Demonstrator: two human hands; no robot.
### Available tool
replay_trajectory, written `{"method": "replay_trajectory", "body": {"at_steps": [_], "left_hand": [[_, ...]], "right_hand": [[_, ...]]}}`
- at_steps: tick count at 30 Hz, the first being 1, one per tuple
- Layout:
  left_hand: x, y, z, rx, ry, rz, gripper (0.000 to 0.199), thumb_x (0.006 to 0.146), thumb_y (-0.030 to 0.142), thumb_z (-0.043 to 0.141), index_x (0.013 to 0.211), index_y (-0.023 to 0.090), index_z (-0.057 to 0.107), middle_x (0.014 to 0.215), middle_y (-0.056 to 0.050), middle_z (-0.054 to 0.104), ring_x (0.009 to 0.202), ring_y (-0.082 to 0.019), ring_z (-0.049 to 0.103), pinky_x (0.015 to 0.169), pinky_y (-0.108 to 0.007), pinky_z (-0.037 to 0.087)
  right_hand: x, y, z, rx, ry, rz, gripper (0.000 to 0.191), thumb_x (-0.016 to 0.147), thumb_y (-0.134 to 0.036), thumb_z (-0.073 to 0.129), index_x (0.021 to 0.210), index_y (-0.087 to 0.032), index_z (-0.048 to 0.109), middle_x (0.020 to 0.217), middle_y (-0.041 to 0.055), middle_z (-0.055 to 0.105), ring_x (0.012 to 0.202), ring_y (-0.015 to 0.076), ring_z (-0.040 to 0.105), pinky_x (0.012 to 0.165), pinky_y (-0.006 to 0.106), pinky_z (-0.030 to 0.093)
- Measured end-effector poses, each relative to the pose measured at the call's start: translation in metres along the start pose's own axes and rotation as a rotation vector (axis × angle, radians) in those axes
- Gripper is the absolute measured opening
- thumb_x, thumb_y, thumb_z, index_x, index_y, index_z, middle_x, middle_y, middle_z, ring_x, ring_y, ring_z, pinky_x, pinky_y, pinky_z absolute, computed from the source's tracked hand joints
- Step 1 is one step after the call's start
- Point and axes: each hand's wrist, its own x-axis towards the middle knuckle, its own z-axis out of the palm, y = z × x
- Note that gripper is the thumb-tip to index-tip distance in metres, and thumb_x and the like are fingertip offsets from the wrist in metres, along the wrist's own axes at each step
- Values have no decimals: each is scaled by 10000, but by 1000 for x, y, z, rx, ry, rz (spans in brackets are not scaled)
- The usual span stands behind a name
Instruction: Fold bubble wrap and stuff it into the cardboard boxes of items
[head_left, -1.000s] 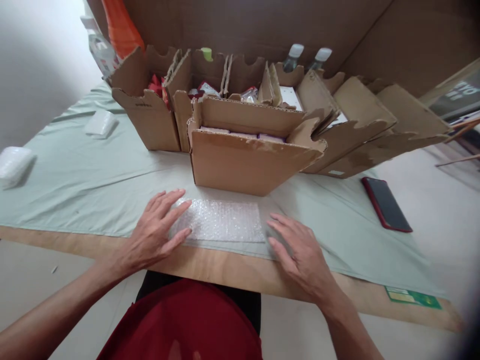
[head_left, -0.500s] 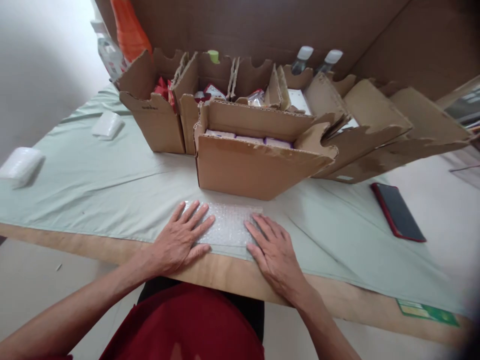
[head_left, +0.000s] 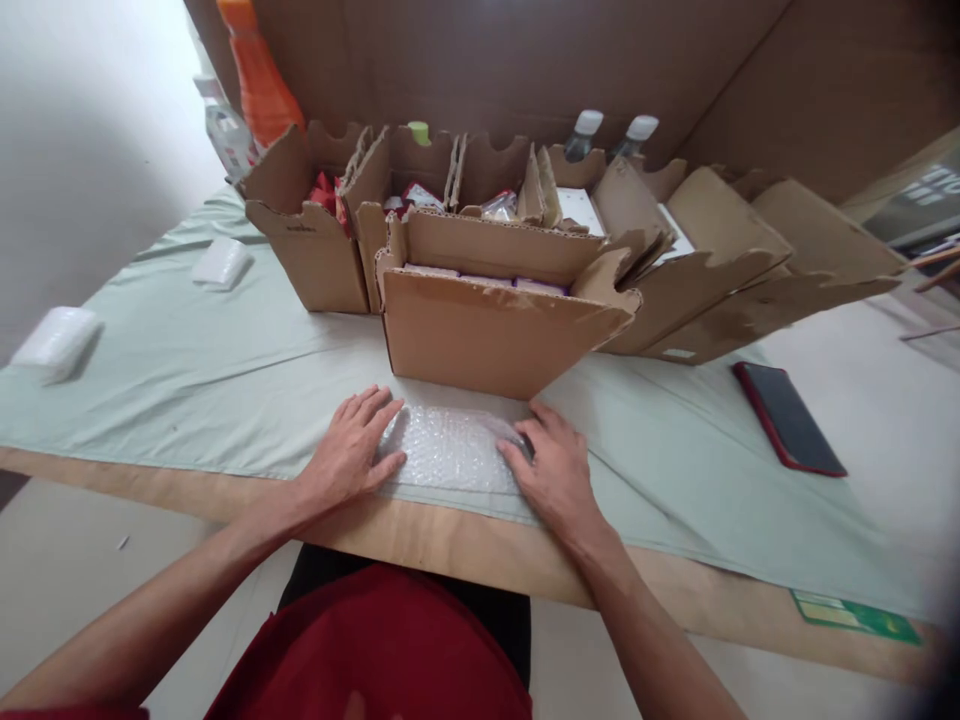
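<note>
A flat, clear sheet of bubble wrap (head_left: 450, 450) lies near the table's front edge, between my two hands. At its left end is my left hand (head_left: 351, 440), fingers stretched out and thumb apart, touching the wrap's edge. My right hand (head_left: 553, 465) rests at the opposite end with thumb and fingers spread. By these fingers the upper right corner looks slightly raised. Just behind the wrap stands a low cardboard bin (head_left: 480, 330) holding several pale, purple-edged packs (head_left: 487, 281).
More open cardboard bins (head_left: 319, 260) stand in a row behind. Two bubble-wrapped packets (head_left: 56, 340) lie at left. At right is a dark phone with a red case (head_left: 789, 418). Behind the bins stand an orange bottle (head_left: 262, 85) and white-capped bottles (head_left: 585, 135).
Both hands have slid outward from lying flat on the wrap to its two ends. The wrap's right corner now appears lifted. The camera view has shifted slightly.
</note>
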Motion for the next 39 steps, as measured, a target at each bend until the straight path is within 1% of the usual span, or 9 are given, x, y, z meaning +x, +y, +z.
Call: {"method": "replay_trajectory", "body": {"at_steps": [7, 11, 17, 22, 27, 30, 33, 36, 39], "left_hand": [[17, 6, -14, -159, -34, 50, 621, 877, 273, 593, 1471, 171, 442, 1364, -152, 651, 1387, -346, 500, 1146, -573, 410], [20, 6, -27, -338, -63, -5, 209, 882, 275, 554, 1032, 198, 678, 928, -70, 719, 960, -260, 651, 947, -465, 519], [-5, 3, -43, -877, -97, -381, 281, 832, 461, 693, 759, 199, 623, 866, -35, 702, 746, -178, 635, 657, -286, 486], [-17, 13, -47, -1283, -19, -692, 657, 763, 518, 811, 1319, 232, 608, 776, 4, 683, 681, -160, 632, 631, -259, 488], [-19, 26, -45, -1445, 96, -635, 1045, 771, 457, 832, 1632, 336, 253, 1119, -75, 733, 968, -224, 704, 825, -325, 552], [-24, 27, -33, -1410, 42, -611, 792, 764, 465, 826, 1486, 308, 540, 1251, -98, 721, 1039, -247, 700, 861, -347, 565], [-27, 25, -25, -1216, 8, -647, 394, 800, 476, 756, 1107, 232, 791, 1062, -84, 792, 870, -232, 724, 770, -351, 588], [-26, 26, -38, -937, 197, -503, 249, 877, 398, 670, 1005, 243, 817, 991, -59, 816, 868, -243, 756, 779, -369, 612], [-15, 32, -71, -553, 522, -169, 264, 935, 232, 630, 1149, 289, 774, 1097, -21, 807, 1006, -222, 757, 915, -351, 594]], "right_hand": [[-26, -34, -44, 445, 88, 5, 33, 979, -246, 590, 951, -255, 605, 1028, 41, 764, 945, 218, 722, 856, 363, 567], [-28, -36, -57, 430, 210, -42, 40, 972, -217, 616, 967, -257, 620, 934, 25, 755, 857, 199, 722, 796, 324, 579], [-30, -24, -49, 485, 108, 174, 90, 932, -299, 675, 1002, -244, 678, 835, -11, 714, 735, 153, 669, 720, 274, 547], [-23, -33, -54, 789, 28, 333, 551, 935, -372, 684, 1454, -289, 519, 806, -40, 670, 686, 125, 622, 621, 236, 521], [-5, -42, -63, 971, 27, 404, 493, 899, -409, 725, 1348, -288, 560, 753, -48, 657, 594, 108, 579, 533, 206, 507], [0, -41, -60, 965, 56, 382, 279, 892, -382, 730, 1130, -273, 632, 722, -47, 650, 568, 105, 574, 506, 193, 496], [-1, -38, -62, 861, -7, 275, 87, 917, -335, 681, 919, -248, 692, 700, -29, 646, 556, 104, 567, 484, 189, 475], [-2, -40, -79, 705, -46, 88, 122, 951, -256, 630, 890, -258, 736, 813, 0, 720, 670, 135, 653, 572, 219, 535], [8, -49, -108, 548, 138, -117, 231, 952, -160, 633, 1069, -324, 744, 979, -7, 760, 869, 171, 714, 783, 282, 597]]}}
